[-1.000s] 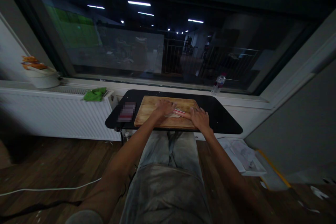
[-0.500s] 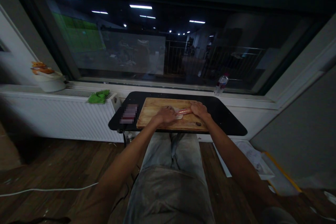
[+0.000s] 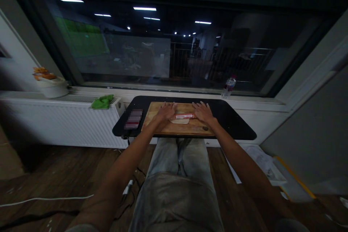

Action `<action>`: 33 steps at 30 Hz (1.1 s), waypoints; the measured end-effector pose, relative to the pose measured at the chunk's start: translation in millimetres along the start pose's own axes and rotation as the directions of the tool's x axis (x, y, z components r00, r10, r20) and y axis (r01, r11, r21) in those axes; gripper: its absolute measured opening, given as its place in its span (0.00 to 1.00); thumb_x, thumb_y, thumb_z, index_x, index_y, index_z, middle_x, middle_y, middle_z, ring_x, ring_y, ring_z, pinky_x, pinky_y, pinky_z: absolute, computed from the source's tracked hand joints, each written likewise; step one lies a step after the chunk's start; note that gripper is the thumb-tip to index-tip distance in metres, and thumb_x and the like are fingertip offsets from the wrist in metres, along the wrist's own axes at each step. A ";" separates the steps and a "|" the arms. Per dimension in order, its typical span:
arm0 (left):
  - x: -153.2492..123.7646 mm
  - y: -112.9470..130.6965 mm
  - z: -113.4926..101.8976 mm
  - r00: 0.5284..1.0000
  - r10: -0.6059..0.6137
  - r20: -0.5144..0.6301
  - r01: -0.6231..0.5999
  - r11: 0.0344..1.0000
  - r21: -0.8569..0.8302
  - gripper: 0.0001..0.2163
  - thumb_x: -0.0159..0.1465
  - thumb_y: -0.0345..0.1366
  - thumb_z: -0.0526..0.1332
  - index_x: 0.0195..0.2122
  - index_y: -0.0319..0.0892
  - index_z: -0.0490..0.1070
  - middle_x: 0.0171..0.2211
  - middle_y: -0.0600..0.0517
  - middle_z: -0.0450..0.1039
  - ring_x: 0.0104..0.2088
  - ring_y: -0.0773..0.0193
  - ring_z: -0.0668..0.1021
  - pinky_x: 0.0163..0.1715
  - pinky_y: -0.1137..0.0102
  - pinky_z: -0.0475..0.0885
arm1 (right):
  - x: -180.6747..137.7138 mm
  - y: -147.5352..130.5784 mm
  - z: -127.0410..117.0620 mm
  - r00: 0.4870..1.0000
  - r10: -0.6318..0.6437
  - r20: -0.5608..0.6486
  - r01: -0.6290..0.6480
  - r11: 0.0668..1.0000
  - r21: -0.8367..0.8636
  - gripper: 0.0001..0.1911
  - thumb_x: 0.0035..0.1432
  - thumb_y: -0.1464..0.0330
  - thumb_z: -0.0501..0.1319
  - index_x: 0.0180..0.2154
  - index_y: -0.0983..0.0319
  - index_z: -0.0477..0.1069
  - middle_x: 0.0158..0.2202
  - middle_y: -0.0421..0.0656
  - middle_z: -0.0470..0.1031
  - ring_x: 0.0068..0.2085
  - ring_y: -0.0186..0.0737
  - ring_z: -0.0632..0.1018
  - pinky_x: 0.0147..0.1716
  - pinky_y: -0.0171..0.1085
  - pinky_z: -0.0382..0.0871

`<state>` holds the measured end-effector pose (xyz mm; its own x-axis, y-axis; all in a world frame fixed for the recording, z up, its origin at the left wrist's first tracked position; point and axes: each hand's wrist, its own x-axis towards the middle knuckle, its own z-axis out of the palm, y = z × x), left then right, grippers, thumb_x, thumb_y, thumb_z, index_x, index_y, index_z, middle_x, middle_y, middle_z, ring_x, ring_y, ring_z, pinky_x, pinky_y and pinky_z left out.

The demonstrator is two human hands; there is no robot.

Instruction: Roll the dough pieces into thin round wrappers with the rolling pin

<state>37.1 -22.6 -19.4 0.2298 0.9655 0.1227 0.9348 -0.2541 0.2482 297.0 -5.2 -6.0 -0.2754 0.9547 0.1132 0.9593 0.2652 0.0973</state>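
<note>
A wooden cutting board (image 3: 163, 127) lies on a small black table (image 3: 233, 127). On the board a reddish rolling pin (image 3: 184, 116) rests across a pale flat piece of dough (image 3: 179, 120). My left hand (image 3: 166, 110) lies flat with fingers stretched out on the pin's left end. At the pin's right end, my right hand (image 3: 202, 111) does the same, fingers spread. Both palms press on the pin; neither hand is wrapped round it.
A pixelated object (image 3: 133, 118) sits on the table left of the board. A water bottle (image 3: 228, 86) stands on the window sill behind. A green cloth (image 3: 102, 101) and a white bowl (image 3: 52, 87) sit on the radiator shelf at left. Papers (image 3: 265, 165) lie on the floor at right.
The pin lay angled with my right hand first near the board's front, then at its back. Now it lies level across the dough, both hands flat on its ends.
</note>
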 end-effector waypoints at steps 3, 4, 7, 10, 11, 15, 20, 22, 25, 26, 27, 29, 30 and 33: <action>12.2 -2.9 -1.7 0.998 -0.060 0.014 0.061 0.995 -0.073 0.31 0.83 0.46 0.35 0.76 0.37 0.64 0.76 0.36 0.67 0.78 0.45 0.67 0.77 0.50 0.60 | -0.2 1.6 3.7 1.000 0.007 -0.007 -0.007 1.000 0.013 0.34 0.79 0.65 0.45 0.82 0.58 0.57 0.80 0.47 0.64 0.81 0.56 0.57 0.79 0.63 0.51; 12.3 -3.9 -0.4 0.999 -0.049 0.013 0.050 0.996 -0.071 0.31 0.83 0.46 0.34 0.74 0.37 0.66 0.75 0.36 0.68 0.77 0.46 0.68 0.77 0.51 0.61 | 0.7 1.8 4.1 1.000 0.009 -0.007 -0.009 1.000 0.018 0.34 0.79 0.65 0.45 0.81 0.58 0.58 0.80 0.47 0.64 0.81 0.56 0.58 0.79 0.62 0.51; 1.7 -5.7 8.2 0.999 0.027 0.021 -0.027 0.999 -0.028 0.27 0.83 0.45 0.41 0.73 0.38 0.67 0.73 0.36 0.71 0.76 0.46 0.69 0.77 0.50 0.60 | 6.3 1.7 2.8 1.000 0.006 0.007 -0.006 1.000 0.026 0.34 0.79 0.64 0.45 0.81 0.57 0.59 0.79 0.46 0.65 0.81 0.56 0.59 0.78 0.62 0.52; -17.3 -3.1 16.7 0.989 0.145 0.024 -0.145 0.989 0.025 0.28 0.80 0.45 0.53 0.76 0.40 0.61 0.77 0.36 0.65 0.81 0.46 0.62 0.80 0.47 0.54 | 14.9 0.8 0.2 0.998 -0.031 0.046 0.029 0.999 0.036 0.34 0.79 0.64 0.45 0.80 0.60 0.61 0.79 0.48 0.65 0.81 0.55 0.61 0.78 0.57 0.53; -23.6 -1.0 18.5 0.983 0.182 0.024 -0.183 0.982 0.051 0.28 0.80 0.44 0.52 0.77 0.40 0.60 0.79 0.36 0.62 0.82 0.45 0.59 0.80 0.46 0.53 | 17.9 0.4 -0.3 0.998 -0.043 0.054 0.041 0.998 0.042 0.34 0.79 0.64 0.44 0.80 0.61 0.62 0.79 0.48 0.65 0.80 0.54 0.62 0.78 0.55 0.53; -43.5 12.4 23.6 0.980 0.196 0.018 -0.197 0.974 0.112 0.28 0.83 0.41 0.40 0.78 0.37 0.60 0.81 0.34 0.57 0.84 0.45 0.53 0.80 0.43 0.52 | 28.1 -1.1 0.9 0.997 -0.068 0.043 0.066 0.996 0.060 0.33 0.80 0.63 0.44 0.79 0.61 0.64 0.78 0.49 0.67 0.79 0.52 0.64 0.78 0.51 0.55; -56.9 32.7 33.0 0.990 0.122 -0.067 -0.115 0.989 0.093 0.31 0.83 0.48 0.38 0.81 0.43 0.58 0.80 0.39 0.60 0.83 0.44 0.53 0.80 0.41 0.54 | 38.0 -2.6 5.1 0.997 -0.063 0.045 0.060 0.996 0.069 0.32 0.81 0.63 0.44 0.78 0.61 0.66 0.77 0.50 0.68 0.78 0.51 0.66 0.76 0.50 0.59; -59.7 39.9 34.9 0.993 0.082 -0.081 -0.076 0.995 0.067 0.33 0.83 0.50 0.36 0.81 0.41 0.58 0.81 0.39 0.59 0.84 0.43 0.53 0.80 0.42 0.55 | 40.5 -3.9 5.7 0.997 -0.054 0.046 0.051 0.996 0.071 0.32 0.81 0.62 0.44 0.77 0.60 0.67 0.78 0.50 0.67 0.78 0.51 0.66 0.76 0.50 0.59; -61.3 46.0 32.2 0.996 0.039 -0.077 -0.036 0.998 0.042 0.35 0.83 0.51 0.33 0.81 0.38 0.58 0.82 0.40 0.56 0.84 0.43 0.52 0.80 0.45 0.56 | 39.9 -5.7 5.1 0.997 -0.055 0.050 0.052 0.997 0.059 0.32 0.81 0.63 0.44 0.77 0.62 0.67 0.78 0.51 0.67 0.79 0.51 0.64 0.77 0.51 0.57; -61.2 46.1 30.0 0.997 0.019 -0.075 -0.016 0.999 0.038 0.35 0.83 0.51 0.33 0.81 0.37 0.58 0.82 0.39 0.56 0.84 0.43 0.52 0.79 0.46 0.56 | 38.6 -5.9 4.7 0.997 -0.055 0.047 0.052 0.997 0.055 0.32 0.81 0.63 0.43 0.77 0.62 0.67 0.78 0.51 0.67 0.79 0.52 0.65 0.77 0.52 0.57; -60.6 45.0 27.3 0.997 -0.002 -0.078 0.005 0.999 0.039 0.36 0.83 0.51 0.33 0.81 0.36 0.58 0.82 0.38 0.57 0.83 0.43 0.53 0.79 0.46 0.57 | 36.8 -5.8 4.2 0.997 -0.054 0.046 0.052 0.997 0.052 0.32 0.81 0.64 0.43 0.77 0.61 0.67 0.78 0.51 0.68 0.79 0.52 0.65 0.77 0.53 0.57; -58.1 39.2 21.1 0.995 -0.037 -0.092 0.042 0.998 0.054 0.34 0.84 0.51 0.35 0.81 0.36 0.57 0.80 0.36 0.59 0.83 0.43 0.55 0.79 0.46 0.58 | 33.0 -4.9 3.3 0.998 -0.053 0.046 0.051 0.998 0.048 0.32 0.81 0.64 0.44 0.77 0.61 0.67 0.77 0.50 0.69 0.78 0.53 0.67 0.77 0.54 0.58; -55.9 34.7 17.9 0.994 -0.037 -0.099 0.044 0.997 0.071 0.33 0.84 0.50 0.37 0.80 0.36 0.58 0.80 0.35 0.59 0.83 0.42 0.55 0.78 0.45 0.59 | 31.3 -4.3 2.8 0.998 -0.054 0.045 0.052 0.997 0.049 0.32 0.81 0.65 0.44 0.77 0.60 0.67 0.77 0.49 0.69 0.77 0.53 0.68 0.76 0.54 0.58; -43.2 18.0 7.8 0.996 0.065 -0.058 -0.056 0.989 0.135 0.28 0.82 0.47 0.49 0.79 0.42 0.60 0.82 0.36 0.53 0.82 0.36 0.54 0.77 0.38 0.57 | 28.6 -3.4 1.5 0.998 -0.058 0.031 0.057 0.997 0.059 0.31 0.80 0.64 0.44 0.76 0.58 0.69 0.76 0.47 0.71 0.75 0.53 0.71 0.74 0.53 0.62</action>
<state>46.2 -68.4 -27.8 0.2735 0.9420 0.1943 0.9484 -0.2978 0.1091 285.9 21.4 -4.6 -0.3289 0.9413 0.0765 0.9442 0.3263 0.0448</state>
